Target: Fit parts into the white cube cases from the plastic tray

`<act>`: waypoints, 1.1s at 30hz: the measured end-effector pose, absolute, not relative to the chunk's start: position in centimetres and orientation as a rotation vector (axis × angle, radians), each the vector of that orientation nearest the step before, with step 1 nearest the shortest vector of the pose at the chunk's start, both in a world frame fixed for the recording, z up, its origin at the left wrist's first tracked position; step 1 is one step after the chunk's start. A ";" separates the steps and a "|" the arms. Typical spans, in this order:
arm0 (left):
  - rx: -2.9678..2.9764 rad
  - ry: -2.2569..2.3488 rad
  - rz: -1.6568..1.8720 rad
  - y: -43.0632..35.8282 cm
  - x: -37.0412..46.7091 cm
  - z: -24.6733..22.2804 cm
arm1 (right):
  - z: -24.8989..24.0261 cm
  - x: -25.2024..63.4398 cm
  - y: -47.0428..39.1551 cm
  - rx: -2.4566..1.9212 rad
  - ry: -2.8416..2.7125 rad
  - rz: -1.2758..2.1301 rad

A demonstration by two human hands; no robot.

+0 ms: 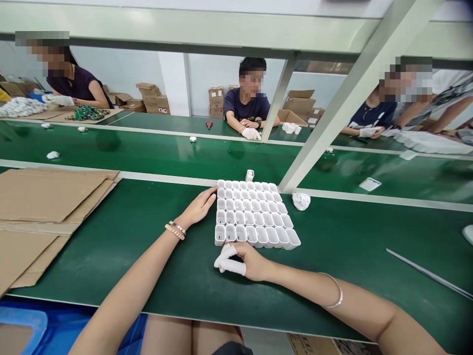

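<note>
Rows of small white open-topped plastic cups (254, 206) stand packed in a block on the green table. Small dark marks show inside several cups at the near left. My left hand (201, 204) lies along the block's left side, its fingers stretched out and the tips at the far left corner. Close to the front edge of the block is my right hand (242, 261), with white finger covers on it. Its thumb and fingertips are pinched together; whatever they hold, if anything, is hidden. One separate white cup (250, 175) stands just behind the block.
Flattened cardboard sheets (44, 202) lie to the left. A crumpled white piece (301, 200) sits by the slanted metal post (332, 108), and a thin metal rod (424, 271) lies right. Beyond runs a green conveyor belt (155, 153) with scattered white parts; several co-workers sit across it.
</note>
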State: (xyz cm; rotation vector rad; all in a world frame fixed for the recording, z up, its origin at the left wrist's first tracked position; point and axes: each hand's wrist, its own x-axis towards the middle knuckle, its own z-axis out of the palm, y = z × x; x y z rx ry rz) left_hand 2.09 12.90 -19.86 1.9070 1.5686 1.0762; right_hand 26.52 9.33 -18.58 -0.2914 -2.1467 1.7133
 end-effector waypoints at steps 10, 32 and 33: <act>1.897 1.556 1.095 12.6 2.4 -19.5 | -18.7 26.5 9.4 -0.281 -2.126 1.781; 2.062 2.057 1.034 12.6 2.5 -18.8 | -18.6 26.4 9.4 -0.254 -2.314 1.653; 2.053 2.068 1.036 12.7 2.4 -18.8 | -18.6 26.4 9.4 -0.253 -2.315 1.652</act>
